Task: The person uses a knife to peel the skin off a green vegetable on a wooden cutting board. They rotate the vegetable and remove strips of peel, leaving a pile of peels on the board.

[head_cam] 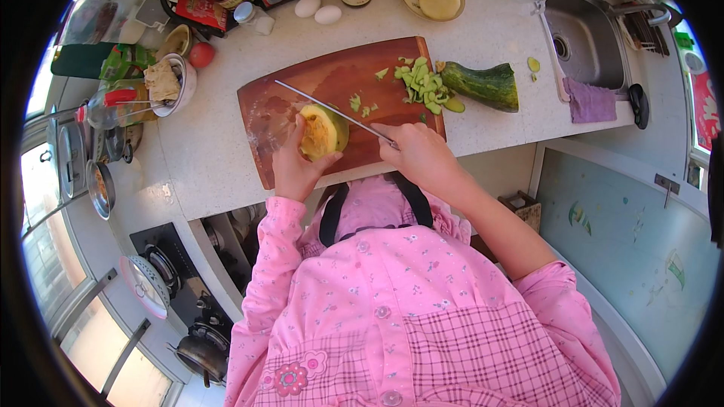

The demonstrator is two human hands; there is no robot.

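Note:
My left hand [298, 163] holds a cut piece of green-skinned squash [321, 133] on the wooden cutting board [362, 73], its yellow, seedy hollow facing left. A kitchen knife [334, 112] is gripped in my right hand [421, 159], its thin blade slanting up to the left over the squash. Whether the blade touches the squash I cannot tell. A heap of green peel pieces [421, 86] lies at the board's right end, with a few scraps nearer the middle. Beside the heap, a long dark-green squash piece [483, 85] rests partly beyond the board's right edge.
Two eggs [318, 10], a glass jar [254, 18], sauce bottles and a plate with a pale round slice [439, 1] stand behind the board. Left are a tomato [202, 55] and a bowl [188, 90]. Right is a steel sink [588, 39] with a purple cloth [590, 103].

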